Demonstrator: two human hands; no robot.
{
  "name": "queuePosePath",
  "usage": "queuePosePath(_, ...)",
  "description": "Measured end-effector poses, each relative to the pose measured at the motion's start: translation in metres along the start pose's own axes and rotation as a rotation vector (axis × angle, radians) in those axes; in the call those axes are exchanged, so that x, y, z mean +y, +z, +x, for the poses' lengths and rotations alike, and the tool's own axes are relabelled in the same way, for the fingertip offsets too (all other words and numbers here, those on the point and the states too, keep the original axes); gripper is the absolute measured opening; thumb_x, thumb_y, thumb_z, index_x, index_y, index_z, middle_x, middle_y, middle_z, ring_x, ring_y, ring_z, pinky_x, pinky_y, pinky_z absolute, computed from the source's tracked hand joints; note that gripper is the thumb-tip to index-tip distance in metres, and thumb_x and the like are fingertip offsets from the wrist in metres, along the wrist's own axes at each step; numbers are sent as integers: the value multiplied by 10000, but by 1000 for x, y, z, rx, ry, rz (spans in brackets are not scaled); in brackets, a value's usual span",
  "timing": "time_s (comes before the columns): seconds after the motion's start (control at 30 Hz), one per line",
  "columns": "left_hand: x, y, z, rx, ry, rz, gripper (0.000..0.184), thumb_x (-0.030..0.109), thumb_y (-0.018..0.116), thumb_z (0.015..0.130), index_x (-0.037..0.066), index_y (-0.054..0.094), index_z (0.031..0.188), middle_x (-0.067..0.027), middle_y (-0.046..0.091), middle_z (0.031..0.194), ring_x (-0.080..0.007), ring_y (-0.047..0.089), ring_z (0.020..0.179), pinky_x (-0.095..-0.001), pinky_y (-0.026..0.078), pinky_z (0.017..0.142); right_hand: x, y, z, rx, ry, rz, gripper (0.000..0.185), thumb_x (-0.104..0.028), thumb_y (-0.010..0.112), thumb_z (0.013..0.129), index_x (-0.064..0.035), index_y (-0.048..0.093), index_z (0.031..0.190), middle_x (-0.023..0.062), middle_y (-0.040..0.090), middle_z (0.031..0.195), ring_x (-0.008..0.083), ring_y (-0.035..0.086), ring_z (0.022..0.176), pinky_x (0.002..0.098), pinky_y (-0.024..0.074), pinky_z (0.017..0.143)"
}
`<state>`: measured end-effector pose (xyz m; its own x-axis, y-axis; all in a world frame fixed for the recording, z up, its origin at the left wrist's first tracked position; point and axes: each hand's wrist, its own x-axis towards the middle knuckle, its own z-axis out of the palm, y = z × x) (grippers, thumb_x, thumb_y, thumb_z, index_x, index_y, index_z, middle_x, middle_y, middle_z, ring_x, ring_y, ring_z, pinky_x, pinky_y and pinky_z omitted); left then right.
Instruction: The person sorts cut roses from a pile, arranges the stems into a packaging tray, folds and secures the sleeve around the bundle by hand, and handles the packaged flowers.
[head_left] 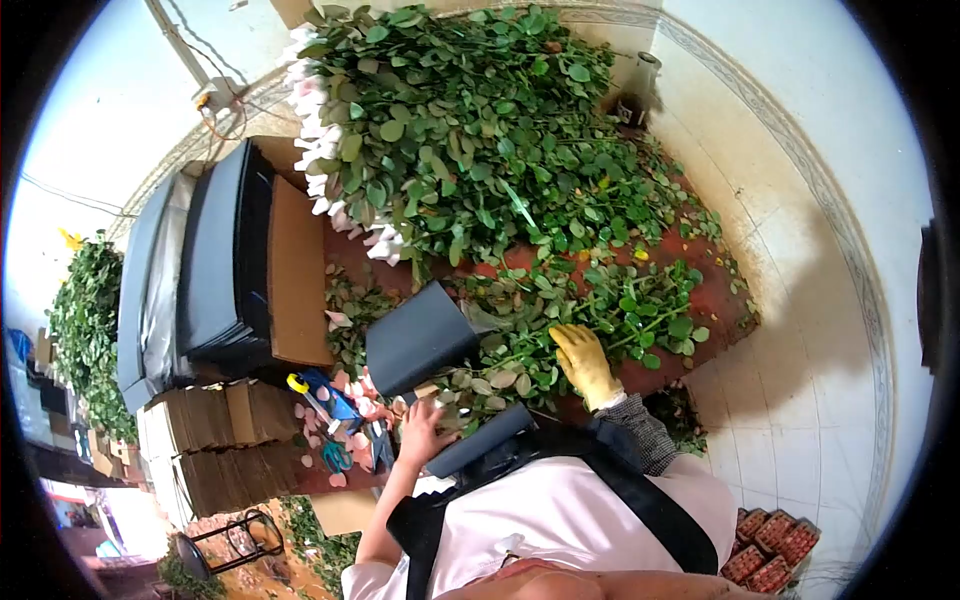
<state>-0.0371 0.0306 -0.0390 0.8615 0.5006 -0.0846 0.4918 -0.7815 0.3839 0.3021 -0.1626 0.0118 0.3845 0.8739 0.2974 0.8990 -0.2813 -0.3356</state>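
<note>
The open cardboard box (300,290) holds a thick stack of dark sheets (215,255). One glass bottle (640,85) stands in the corner, its label too small to read. Two curved dark pieces (422,338) lie near the left hand (424,434) — its fingers slightly apart, at the flower end of the leafy stems (630,320), though whether it pinches anything I cannot tell. These stems lie across the red table (700,352). The right hand (585,367), yellow-gloved, has its fingers close together against them — its grip cannot be told.
</note>
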Motion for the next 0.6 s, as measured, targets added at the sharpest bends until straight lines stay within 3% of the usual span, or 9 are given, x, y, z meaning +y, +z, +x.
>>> queuePosePath(0.1,16,-29,5,77,61,113,572,370,835,661,126,689,1157,-119,503,1368,-360,429,1320,-530,345,1100,-2,25,2,-39,39,1,381,-131,647,878,-73,609,1253,110,646,1228,291,583,1155,431,418,1050)
queuePosePath(0.17,16,-29,5,52,64,58,650,335,824,688,75,625,1249,-137,522,1320,-351,505,1212,-470,438,1022,11,52,-5,-180,118,18,382,-159,691,837,-100,644,1211,119,689,1121,312,635,1039,427,483,970)
queuePosePath(0.23,7,-21,5,-9,36,-117,670,307,817,712,57,585,1289,-174,536,1253,-374,545,1117,-457,480,956,25,42,14,-423,157,86,394,-198,685,847,-94,643,1224,135,693,1122,340,644,1015,429,520,908)
queuePosePath(0.3,0,-18,5,-26,47,-183,645,272,793,750,22,557,1296,-214,539,1212,-416,544,1108,-476,480,954,52,31,43,-639,173,373,445,-288,638,912,-90,603,1309,168,665,1239,310,640,1129,411,512,945)
queuePosePath(0.37,-7,-16,3,-40,98,-129,656,256,791,745,10,546,1302,-215,529,1242,-428,535,1147,-484,475,970,60,-3,98,-925,209,446,502,-334,632,936,-105,552,1375,135,623,1333,256,615,1188,393,500,985)
queuePosePath(0.43,-2,-26,5,-73,70,-168,679,212,805,708,52,547,1315,-225,495,1281,-439,525,1155,-509,468,979,73,-6,145,-697,113,319,514,-304,613,963,-114,501,1427,104,566,1416,231,573,1251,379,477,1035)
queuePosePath(0.5,-9,-15,5,-85,102,-70,685,214,815,693,77,555,1312,-238,478,1262,-450,514,1130,-521,467,968,41,-56,211,-480,125,523,500,-279,582,981,-106,482,1439,133,512,1466,271,547,1287,400,450,1079)
queuePosePath(0.6,-8,-11,6,-108,70,-93,628,201,828,660,64,607,1231,-240,465,1254,-448,481,1148,-523,452,978,29,-79,314,17,-232,519,493,-209,584,983,-69,470,1442,141,515,1460,273,529,1314,393,420,1114)
